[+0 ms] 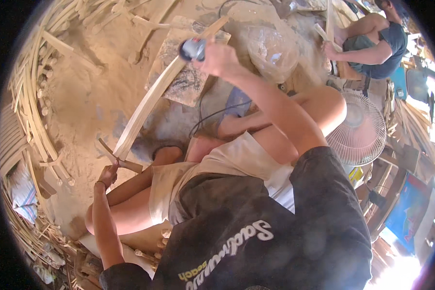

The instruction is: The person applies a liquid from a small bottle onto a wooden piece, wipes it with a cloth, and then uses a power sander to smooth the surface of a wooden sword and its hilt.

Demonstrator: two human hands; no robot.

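Note:
A pale wooden sword point(148, 103) slants from lower left to upper right in front of me, with a darker crosspiece near its lower end. My left hand point(108, 175) is closed around the sword's grip, just below that crosspiece. My right hand point(218, 58) grasps a small angle grinder point(195, 50), whose round dark disc lies against the upper part of the blade. Under the blade's upper part is a worn, stained board point(191, 92) on the ground. Sawdust covers much of the surface around it.
Bundles of long wooden strips point(30, 106) line the left side. A white-grilled fan point(356, 126) stands right of my knee. A dark cable point(217, 114) runs by my legs. Clear plastic point(274, 52) lies beyond the board. Another person point(379, 46) sits at upper right, holding wood.

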